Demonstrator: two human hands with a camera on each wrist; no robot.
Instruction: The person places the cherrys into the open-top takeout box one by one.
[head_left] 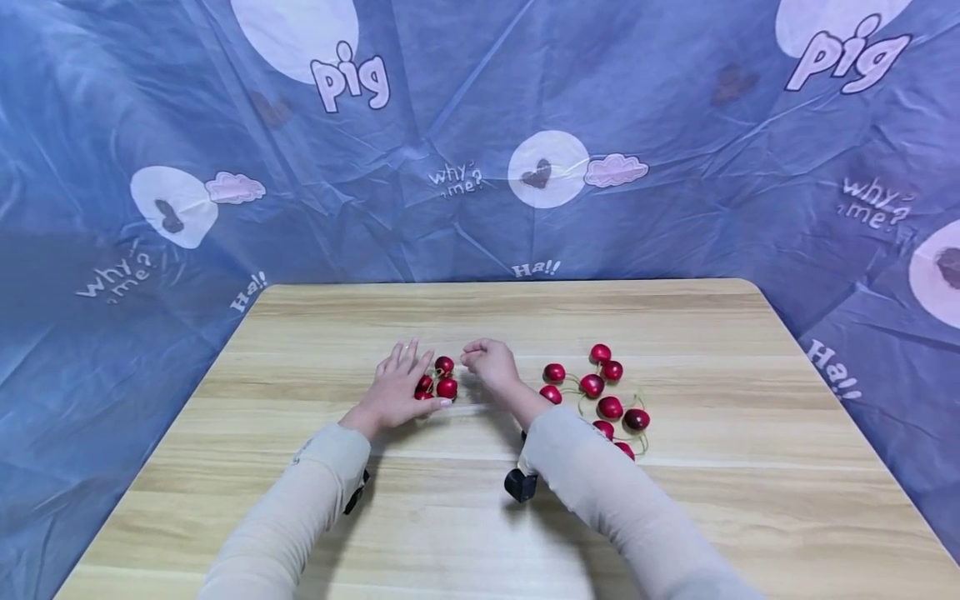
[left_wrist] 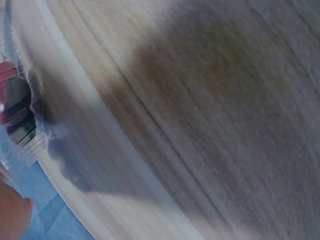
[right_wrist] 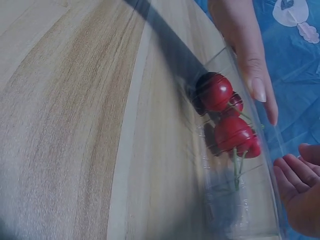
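A clear plastic box (right_wrist: 272, 200) holds several red cherries (right_wrist: 234, 134) with green stems, bunched toward its left end. My left hand (head_left: 396, 390) has its fingers spread at that end; in the right wrist view its thumb (right_wrist: 258, 90) lies by the rim. The right hand (head_left: 491, 364) is beside the box's right part, fingers loosely bent. A gap shows between its thumb and fingers in the right wrist view, with nothing visible between them. Dark cherries (left_wrist: 17, 97) show through the box wall at the left wrist view's edge.
Several loose cherries (head_left: 592, 385) with stems lie on the wooden table (head_left: 750, 367) right of the right hand, some partly behind the right sleeve (head_left: 600, 483). A blue printed cloth (head_left: 420, 233) hangs behind the table. Black wrist cameras (head_left: 519, 485) sit under the forearms.
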